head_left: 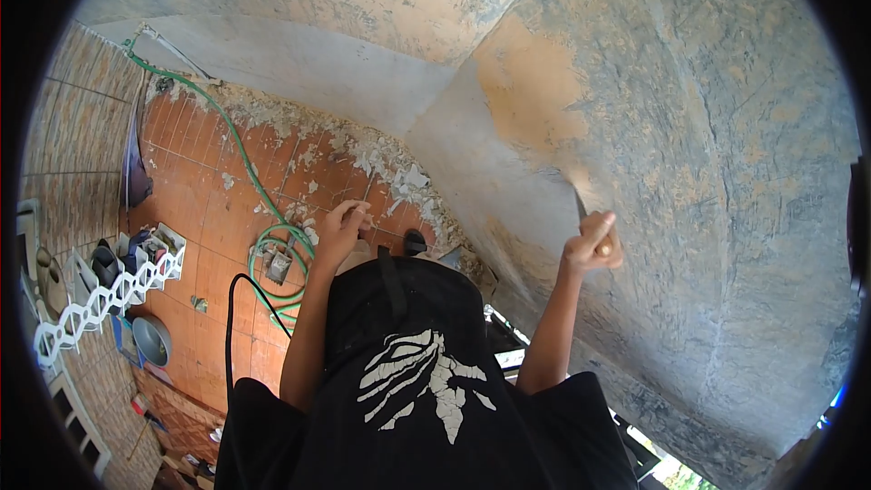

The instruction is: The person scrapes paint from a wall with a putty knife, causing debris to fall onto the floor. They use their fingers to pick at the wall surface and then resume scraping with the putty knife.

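Observation:
My right hand (594,243) is closed around the handle of a scraper (581,203), probably a putty knife. Its thin blade points up at the wall (653,136), against or very near the surface; the exact contact is blurred. Around the blade, the wall is mottled grey with worn paint, a tan patch and a smoother pale area. My left hand (341,229) hangs in front of my waist, fingers loosely bent and apart, with nothing visible in them. It touches neither wall nor tool.
Paint flakes (399,177) lie along the wall's foot on orange floor tiles (204,191). A green hose (240,141) runs from a wall pipe and coils beside my left arm. Further left are a white rack (109,295) with shoes and a grey basin (151,340).

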Demonstrator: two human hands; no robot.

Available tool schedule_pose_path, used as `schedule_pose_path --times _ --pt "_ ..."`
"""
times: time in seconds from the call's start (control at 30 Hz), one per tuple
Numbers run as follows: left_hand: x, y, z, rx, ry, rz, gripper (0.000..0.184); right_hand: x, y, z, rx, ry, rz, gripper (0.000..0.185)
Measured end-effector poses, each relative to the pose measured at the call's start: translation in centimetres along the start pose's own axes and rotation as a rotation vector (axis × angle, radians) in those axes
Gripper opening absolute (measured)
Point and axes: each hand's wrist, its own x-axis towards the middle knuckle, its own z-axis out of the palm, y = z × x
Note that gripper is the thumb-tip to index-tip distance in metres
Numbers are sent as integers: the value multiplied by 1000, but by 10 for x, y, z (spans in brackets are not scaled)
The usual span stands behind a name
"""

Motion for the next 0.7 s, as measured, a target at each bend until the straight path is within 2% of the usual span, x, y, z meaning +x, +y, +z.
schedule_pose_path --times 0.03,0.2,0.33,0.43,0.7 --pt "-2 -3 0 3 -7 -9 26 7 -14 -7 50 39 21 52" --pt "10 -4 -3 35 -41 -19 25 4 6 -1 -26 99 52 50" --pt "15 1 -10 31 -89 30 26 -2 1 -3 -113 33 -11 50" --pt "9 4 -11 2 -26 -13 25 2 -1 -12 -33 174 1 51" --pt "11 -13 -5 41 -92 -28 25 -10 11 0 -108 118 78 51"
